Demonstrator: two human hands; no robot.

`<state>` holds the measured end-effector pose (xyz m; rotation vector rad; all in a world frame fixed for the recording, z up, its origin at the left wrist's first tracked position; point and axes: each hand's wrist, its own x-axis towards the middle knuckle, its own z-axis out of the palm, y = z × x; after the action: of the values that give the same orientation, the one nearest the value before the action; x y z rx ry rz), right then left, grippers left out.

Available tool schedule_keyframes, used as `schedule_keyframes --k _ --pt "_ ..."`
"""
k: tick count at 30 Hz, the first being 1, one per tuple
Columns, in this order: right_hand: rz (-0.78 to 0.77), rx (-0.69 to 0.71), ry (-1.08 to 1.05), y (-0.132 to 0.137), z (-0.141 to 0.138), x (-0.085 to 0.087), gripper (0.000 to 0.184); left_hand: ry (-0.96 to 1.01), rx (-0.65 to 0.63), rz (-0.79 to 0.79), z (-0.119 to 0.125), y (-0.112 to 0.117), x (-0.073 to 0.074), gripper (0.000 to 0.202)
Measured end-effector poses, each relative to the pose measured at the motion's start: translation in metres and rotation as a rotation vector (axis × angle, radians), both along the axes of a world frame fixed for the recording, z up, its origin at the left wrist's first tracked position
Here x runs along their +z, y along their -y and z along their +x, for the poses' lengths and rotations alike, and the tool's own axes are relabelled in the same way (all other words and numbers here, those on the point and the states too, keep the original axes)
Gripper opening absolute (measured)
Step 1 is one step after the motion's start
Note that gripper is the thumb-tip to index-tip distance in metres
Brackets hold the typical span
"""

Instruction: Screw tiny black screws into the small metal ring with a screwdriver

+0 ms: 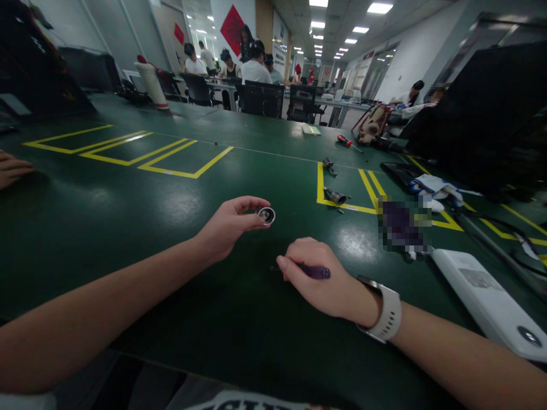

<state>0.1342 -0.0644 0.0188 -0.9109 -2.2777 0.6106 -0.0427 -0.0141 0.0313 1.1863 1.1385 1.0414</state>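
My left hand [234, 225] pinches a small round metal part [266, 215] by its edge. The open face of this part is turned towards me, and several small pieces show inside its rim. Closed around a screwdriver with a dark purple handle [317, 273], my right hand [314, 273] is lower and further right. The thin shaft of the screwdriver points left, just below the metal part and apart from it. Beyond my right hand, two metal cylindrical parts [335, 196] [329, 165] lie by a yellow-taped corner, with a few tiny pieces beside them.
Yellow tape outlines [171, 172] mark the green table [171, 228]. Another person's hand [13, 169] rests at the left edge. To the right are a white power bank-like device [487, 302], a glove [438, 188] and cables. A red-and-black screwdriver [347, 142] lies further back.
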Motion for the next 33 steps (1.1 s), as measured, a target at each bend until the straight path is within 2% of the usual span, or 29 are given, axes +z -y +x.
schedule_keyframes --k 5,10,14,22,33 --pt "0.192 0.016 -0.068 0.002 0.001 -0.012 0.026 0.009 0.007 0.011 0.002 0.000 0.001 0.033" --pt "0.313 -0.083 -0.172 0.001 0.004 -0.015 0.015 -0.049 -0.013 0.059 0.003 0.001 0.000 0.025" --pt "0.314 -0.124 -0.153 0.001 0.005 -0.013 0.013 -0.062 -0.045 0.076 0.005 0.004 -0.001 0.023" --pt "0.310 -0.111 -0.125 0.000 0.003 -0.012 0.011 -0.150 -0.096 0.120 0.008 0.012 0.002 0.020" --pt "0.303 -0.117 -0.114 0.001 0.001 -0.013 0.011 -0.231 -0.090 0.199 0.006 0.010 -0.003 0.016"
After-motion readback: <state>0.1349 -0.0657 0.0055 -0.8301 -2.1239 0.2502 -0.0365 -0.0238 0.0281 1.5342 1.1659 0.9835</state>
